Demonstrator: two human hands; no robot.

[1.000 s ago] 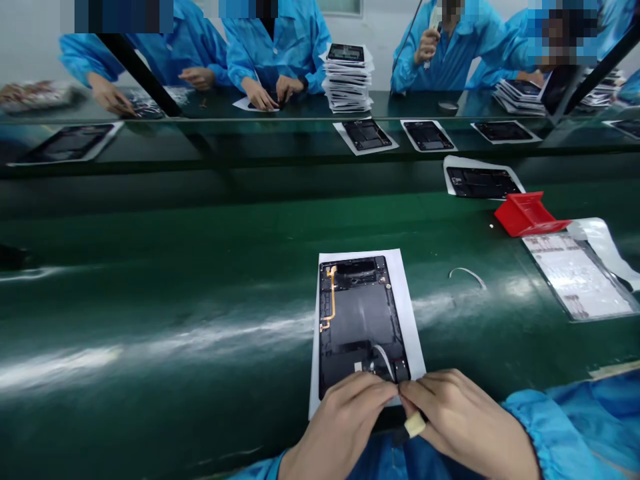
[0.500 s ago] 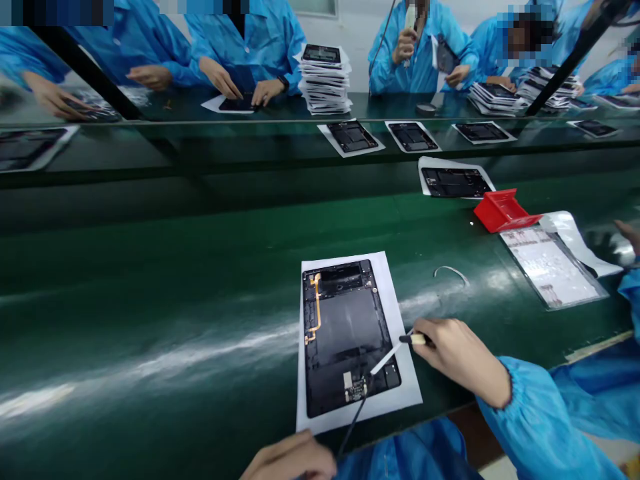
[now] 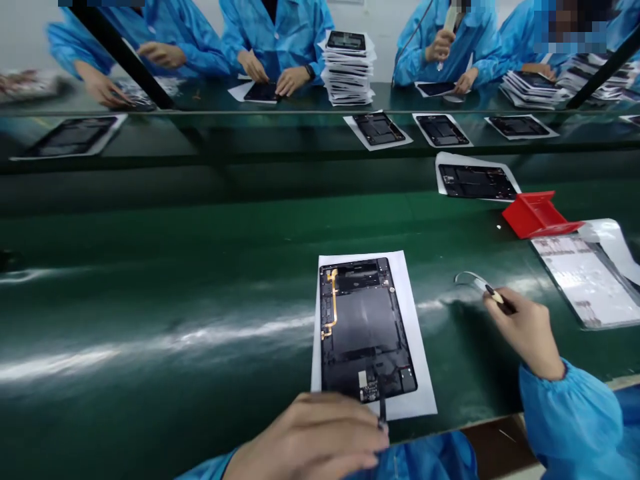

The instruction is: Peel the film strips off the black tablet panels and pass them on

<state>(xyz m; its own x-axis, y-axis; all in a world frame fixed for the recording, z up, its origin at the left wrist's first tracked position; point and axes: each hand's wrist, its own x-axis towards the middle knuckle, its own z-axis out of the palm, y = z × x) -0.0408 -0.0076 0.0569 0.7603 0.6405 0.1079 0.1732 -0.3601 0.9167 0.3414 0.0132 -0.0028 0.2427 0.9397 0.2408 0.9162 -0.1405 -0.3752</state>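
- The open device (image 3: 367,327), a flat black shell, lies on a white sheet (image 3: 423,373) near the front edge of the green desk (image 3: 200,280), before the person wearing the camera.
- The left hand (image 3: 305,437) is at the sheet's near edge, partly covering the device's lower left corner from view. Its fingers are at the lower end of a dark strip (image 3: 383,397) that runs down from the device — whether they pinch it or only touch it, I cannot tell.
- The right hand (image 3: 525,333) is to the right of the device, well apart from it, fingers clamped on a small black-and-cream tool (image 3: 495,295).
- The tool's dark tip is at the near end of a curved white strip (image 3: 470,274); contact is unclear from here.
- Inside the device, an orange ribbon (image 3: 334,303) runs down the left side, and a small circuit board (image 3: 369,388) sits near the bottom.
- Farther right are a red tray (image 3: 537,215) and, just in front of it, a clear sleeve (image 3: 583,283) with white paper in it.
- Another black device (image 3: 475,181) lies on white padding behind the tray.
- Across the raised shelf (image 3: 270,137), people in blue coats handle devices — one sits beside a tall stack (image 3: 347,73).
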